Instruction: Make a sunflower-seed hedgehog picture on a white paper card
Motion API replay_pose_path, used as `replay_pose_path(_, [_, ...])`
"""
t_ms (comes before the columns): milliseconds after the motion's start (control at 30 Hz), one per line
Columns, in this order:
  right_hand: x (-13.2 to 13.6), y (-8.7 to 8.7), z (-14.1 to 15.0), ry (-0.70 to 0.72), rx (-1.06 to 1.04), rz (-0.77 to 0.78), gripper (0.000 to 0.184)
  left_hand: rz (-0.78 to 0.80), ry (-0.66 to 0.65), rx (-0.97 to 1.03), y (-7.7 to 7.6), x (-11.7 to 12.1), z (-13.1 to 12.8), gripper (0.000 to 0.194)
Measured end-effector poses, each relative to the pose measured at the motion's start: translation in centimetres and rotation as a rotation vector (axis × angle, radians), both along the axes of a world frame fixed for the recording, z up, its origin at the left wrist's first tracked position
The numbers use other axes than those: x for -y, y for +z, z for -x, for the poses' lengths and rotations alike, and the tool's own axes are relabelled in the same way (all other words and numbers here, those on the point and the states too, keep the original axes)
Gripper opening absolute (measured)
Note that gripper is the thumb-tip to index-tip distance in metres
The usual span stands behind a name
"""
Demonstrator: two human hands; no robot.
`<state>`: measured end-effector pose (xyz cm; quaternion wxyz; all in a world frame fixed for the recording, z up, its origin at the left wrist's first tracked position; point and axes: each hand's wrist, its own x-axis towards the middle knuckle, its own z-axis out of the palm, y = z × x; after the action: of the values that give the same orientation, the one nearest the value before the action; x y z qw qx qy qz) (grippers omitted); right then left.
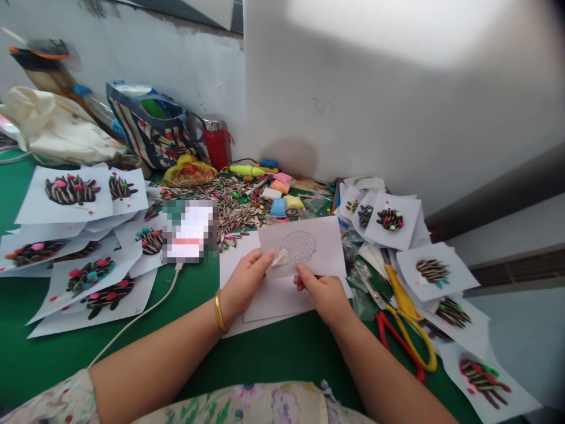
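Between both hands I hold up a white paper card [326, 241] bearing a dotted outline drawing of a rounded animal. A small lump of white clay [281, 257] sits at the left end of the drawing. My left hand [249, 277] grips the card's left edge, its thumb beside the clay. My right hand [324, 291] pinches the lower edge, the thumb on the front just below the drawing. More white sheets [233, 294] lie on the green table under the card.
Loose sunflower seeds [233, 206] and coloured clay blocks [279, 207] lie behind the card. Finished seed-animal cards [66, 197] are piled left, others [435, 277] right. Scissors [399, 330] and a yellow cutter [401, 291] lie at right; a cabled phone [188, 232] at left. A wall stands behind.
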<state>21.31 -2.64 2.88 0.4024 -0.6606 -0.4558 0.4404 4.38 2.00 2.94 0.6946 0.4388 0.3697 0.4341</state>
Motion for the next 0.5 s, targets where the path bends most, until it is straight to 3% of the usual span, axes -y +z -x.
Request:
replay_pose_path(333, [0.27,0.62,0.48,0.007,0.066,0.038,0.043,0.046,-0.031,0.025,-0.14,-0.01,0.00,0.036])
replay_pose_path(500, [0.31,0.48,0.46,-0.001,0.062,0.034,0.043,0.015,0.020,0.042,-0.42,0.00,0.00,0.033])
